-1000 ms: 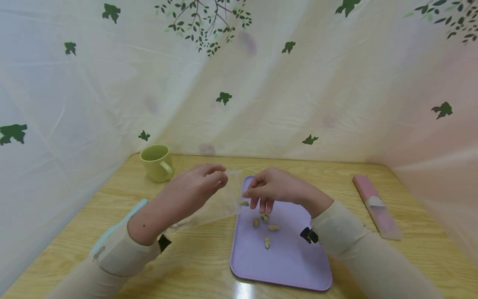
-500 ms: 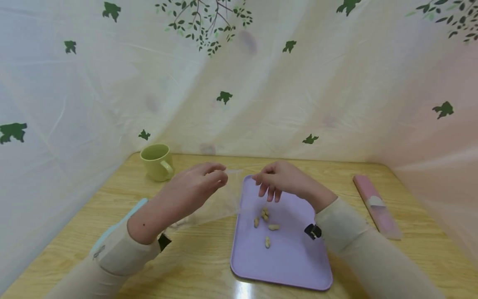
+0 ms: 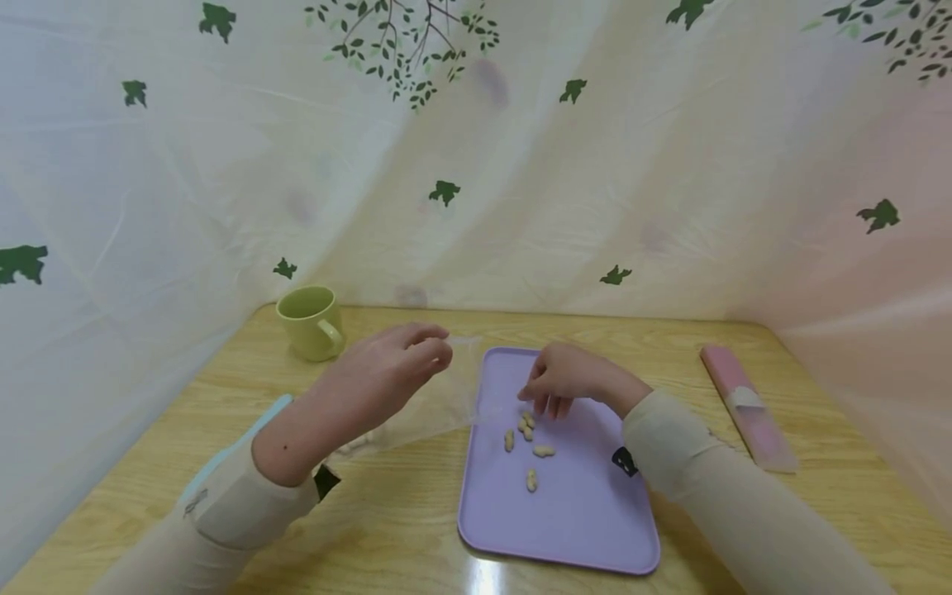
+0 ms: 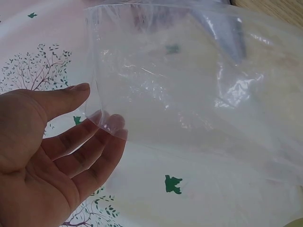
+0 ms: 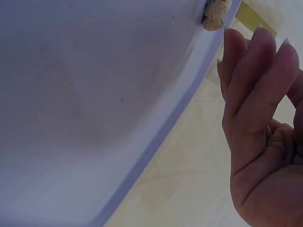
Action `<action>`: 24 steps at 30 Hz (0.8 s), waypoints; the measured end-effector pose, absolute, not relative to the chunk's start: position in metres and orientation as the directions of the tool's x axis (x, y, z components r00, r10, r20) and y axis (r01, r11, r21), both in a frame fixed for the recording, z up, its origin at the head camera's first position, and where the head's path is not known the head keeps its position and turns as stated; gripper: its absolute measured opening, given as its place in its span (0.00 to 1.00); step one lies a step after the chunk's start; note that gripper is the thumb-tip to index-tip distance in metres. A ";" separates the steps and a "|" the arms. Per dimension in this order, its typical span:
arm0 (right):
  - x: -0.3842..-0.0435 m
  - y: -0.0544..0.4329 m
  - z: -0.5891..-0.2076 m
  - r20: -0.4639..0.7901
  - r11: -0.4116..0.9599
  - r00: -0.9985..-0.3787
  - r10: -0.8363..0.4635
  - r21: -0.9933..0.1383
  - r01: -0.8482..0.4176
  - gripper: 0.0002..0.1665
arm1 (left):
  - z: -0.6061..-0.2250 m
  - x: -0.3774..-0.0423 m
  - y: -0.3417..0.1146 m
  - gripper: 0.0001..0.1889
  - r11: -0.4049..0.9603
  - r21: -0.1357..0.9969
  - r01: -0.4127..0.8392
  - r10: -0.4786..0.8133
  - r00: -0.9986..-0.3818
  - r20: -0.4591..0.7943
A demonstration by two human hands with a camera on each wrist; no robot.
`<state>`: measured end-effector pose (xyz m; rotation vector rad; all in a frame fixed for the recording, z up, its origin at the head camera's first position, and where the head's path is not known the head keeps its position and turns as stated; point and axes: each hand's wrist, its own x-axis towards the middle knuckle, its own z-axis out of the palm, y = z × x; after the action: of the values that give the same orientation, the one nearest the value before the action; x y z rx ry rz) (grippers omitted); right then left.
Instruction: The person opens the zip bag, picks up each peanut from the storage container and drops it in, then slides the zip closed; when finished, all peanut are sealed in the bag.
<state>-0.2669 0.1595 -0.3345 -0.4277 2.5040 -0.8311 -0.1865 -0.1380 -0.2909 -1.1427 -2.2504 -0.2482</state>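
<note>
My left hand (image 3: 383,380) holds a clear plastic bag (image 3: 439,401) by its mouth, left of the tray. In the left wrist view the fingertips show through the film of the bag (image 4: 156,90), and the thumb lies at its edge, apart from the fingers. Several unshelled peanuts (image 3: 509,440) lie on a purple tray (image 3: 565,529). Over the far half of the tray hangs my right hand (image 3: 576,376), fingers pointing down close by the peanut cluster (image 3: 526,426). The right wrist view has a peanut (image 5: 215,16) just beyond these fingertips, with nothing visible in the right hand (image 5: 265,127).
A green mug (image 3: 308,324) stands at the back left of the wooden table (image 3: 387,529). Partly behind the left forearm lies a light-blue flat item (image 3: 238,442). To the right rests a long pink case (image 3: 747,409). A patterned curtain (image 3: 521,165) hangs behind the table.
A peanut seen by the bag's mouth a second ago is gone from there. My right hand has drawn away from the bag, up and right, then lowered toward the peanuts. The left hand stayed put.
</note>
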 end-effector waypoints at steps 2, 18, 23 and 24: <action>-0.267 0.158 -0.336 -0.350 0.787 -0.837 -0.421 -0.599 -0.145 0.13 | -0.291 -0.187 -0.138 0.09 0.613 -0.101 0.783 0.673 -0.451 0.586; -0.262 0.151 -0.346 -0.376 0.797 -0.811 -0.447 -0.580 -0.171 0.14 | -0.291 -0.187 -0.138 0.09 0.609 -0.098 0.787 0.675 -0.450 0.585; -0.261 0.148 -0.346 -0.386 0.802 -0.811 -0.439 -0.576 -0.160 0.13 | -0.292 -0.188 -0.138 0.09 0.607 -0.108 0.787 0.677 -0.441 0.590; -0.261 0.147 -0.346 -0.389 0.803 -0.810 -0.438 -0.575 -0.158 0.13 | -0.292 -0.188 -0.138 0.09 0.607 -0.111 0.787 0.677 -0.438 0.591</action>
<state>-0.2606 0.1474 -0.3461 -0.4423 2.4715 -0.7261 -0.1877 -0.1383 -0.2921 -1.1499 -2.2336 -0.2402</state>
